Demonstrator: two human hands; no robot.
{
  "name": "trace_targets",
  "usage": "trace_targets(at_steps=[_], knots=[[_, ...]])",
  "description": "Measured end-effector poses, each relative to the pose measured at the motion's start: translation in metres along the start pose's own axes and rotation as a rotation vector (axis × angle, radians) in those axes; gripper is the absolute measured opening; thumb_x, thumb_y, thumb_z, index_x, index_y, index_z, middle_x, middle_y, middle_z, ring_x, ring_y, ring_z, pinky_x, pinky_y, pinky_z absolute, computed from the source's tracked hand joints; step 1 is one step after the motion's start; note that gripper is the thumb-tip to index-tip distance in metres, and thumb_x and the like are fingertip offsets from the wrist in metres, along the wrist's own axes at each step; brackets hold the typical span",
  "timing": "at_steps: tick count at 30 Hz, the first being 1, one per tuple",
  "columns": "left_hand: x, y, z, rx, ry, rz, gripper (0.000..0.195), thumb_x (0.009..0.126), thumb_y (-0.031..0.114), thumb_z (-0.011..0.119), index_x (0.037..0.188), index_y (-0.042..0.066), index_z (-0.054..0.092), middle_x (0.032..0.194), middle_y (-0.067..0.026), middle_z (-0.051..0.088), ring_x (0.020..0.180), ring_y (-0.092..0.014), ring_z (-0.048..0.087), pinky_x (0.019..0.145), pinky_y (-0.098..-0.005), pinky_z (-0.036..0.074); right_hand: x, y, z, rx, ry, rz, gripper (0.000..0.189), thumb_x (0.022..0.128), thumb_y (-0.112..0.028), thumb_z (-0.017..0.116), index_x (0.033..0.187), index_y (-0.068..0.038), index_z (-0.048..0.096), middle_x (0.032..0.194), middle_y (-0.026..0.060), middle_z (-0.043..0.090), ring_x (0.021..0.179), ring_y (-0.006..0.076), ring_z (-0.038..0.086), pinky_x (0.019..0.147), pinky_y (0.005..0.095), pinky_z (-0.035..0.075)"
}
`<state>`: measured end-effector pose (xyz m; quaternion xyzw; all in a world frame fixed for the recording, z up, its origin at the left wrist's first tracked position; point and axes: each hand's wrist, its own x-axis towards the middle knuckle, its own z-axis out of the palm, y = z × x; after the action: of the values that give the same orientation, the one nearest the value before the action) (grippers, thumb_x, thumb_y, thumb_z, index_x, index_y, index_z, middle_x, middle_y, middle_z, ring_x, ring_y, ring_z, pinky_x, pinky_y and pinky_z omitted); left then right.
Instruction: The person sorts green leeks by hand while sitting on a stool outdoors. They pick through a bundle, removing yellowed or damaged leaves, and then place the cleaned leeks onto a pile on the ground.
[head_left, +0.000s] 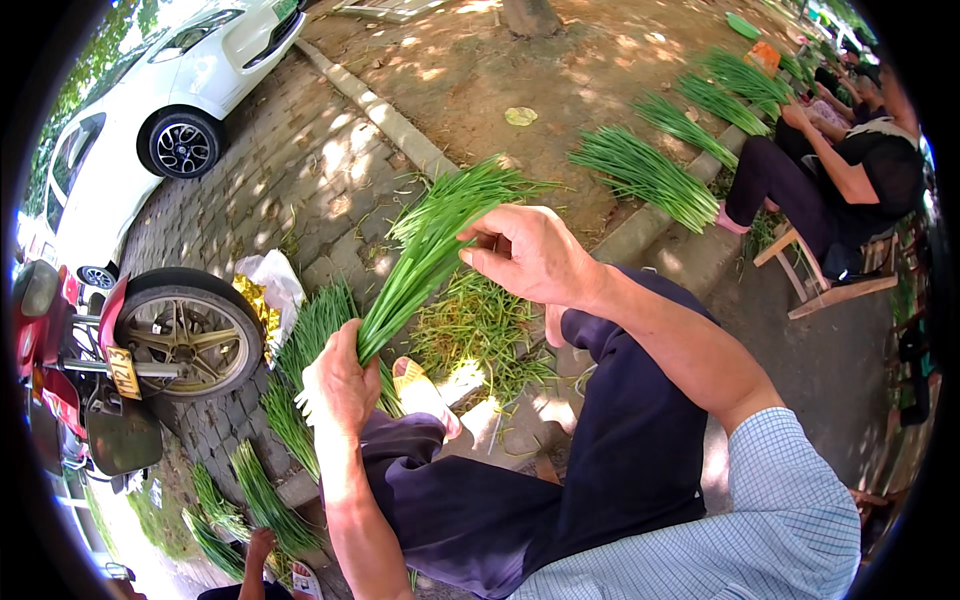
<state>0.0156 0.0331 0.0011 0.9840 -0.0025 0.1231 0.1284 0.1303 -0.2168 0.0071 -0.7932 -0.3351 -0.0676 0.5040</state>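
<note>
My left hand (341, 379) is closed around the lower part of a bunch of garlic chives (409, 289), whose pale stem ends stick out past the palm. The long green leaves rise away from it to the upper right. At their far side is my right hand (525, 251), thumb and forefinger bent at the leaf edge; whether they pinch a leaf cannot be made out. Beneath the hands, a heap of green and yellowed trimmings (480, 337) covers the ground between my feet. More chives (311, 337) lie beside my left hand, partly hidden by it.
A red motorcycle (184, 349) stands at left, a white car (187, 90) behind it. A plastic bag (281, 289) lies by the motorcycle's wheel. Chive bundles (645, 176) line the kerb (397, 135) at right, near a seated person (847, 165). Another person's hand (261, 544) shows at lower left.
</note>
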Motion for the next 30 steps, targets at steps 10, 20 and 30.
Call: trace_targets(at_steps=[10, 20, 30], knots=[[0.002, 0.004, 0.006, -0.022, 0.010, 0.068, 0.039, 0.071, 0.008, 0.068, 0.108, 0.009, 0.054, 0.089, -0.0113, 0.063, 0.079, -0.034, 0.062, 0.065, -0.0419, 0.049, -0.001, -0.001, 0.004, -0.103, 0.025, -0.166, 0.017, 0.080, -0.010, 0.065, 0.095, -0.002, 0.064, 0.075, 0.0126, 0.063, 0.065, 0.0264, 0.061, 0.058, 0.0350, 0.049], [0.002, 0.004, 0.008, -0.027, 0.016, 0.088, 0.039, 0.071, 0.007, 0.067, 0.108, 0.009, 0.054, 0.086, -0.0111, 0.062, 0.077, -0.033, 0.061, 0.063, -0.0412, 0.048, -0.002, 0.001, 0.001, -0.193, -0.050, -0.101, 0.011, 0.078, -0.012, 0.064, 0.085, -0.004, 0.063, 0.078, 0.0124, 0.064, 0.071, 0.0292, 0.062, 0.062, 0.0384, 0.050], [0.001, 0.004, 0.008, -0.040, 0.028, 0.087, 0.038, 0.071, 0.007, 0.068, 0.107, 0.008, 0.055, 0.086, -0.0114, 0.062, 0.077, -0.033, 0.061, 0.064, -0.0415, 0.047, -0.004, 0.005, 0.005, -0.210, -0.095, -0.091, 0.010, 0.078, -0.012, 0.059, 0.083, -0.004, 0.060, 0.080, 0.0126, 0.063, 0.074, 0.0312, 0.062, 0.064, 0.0396, 0.050]])
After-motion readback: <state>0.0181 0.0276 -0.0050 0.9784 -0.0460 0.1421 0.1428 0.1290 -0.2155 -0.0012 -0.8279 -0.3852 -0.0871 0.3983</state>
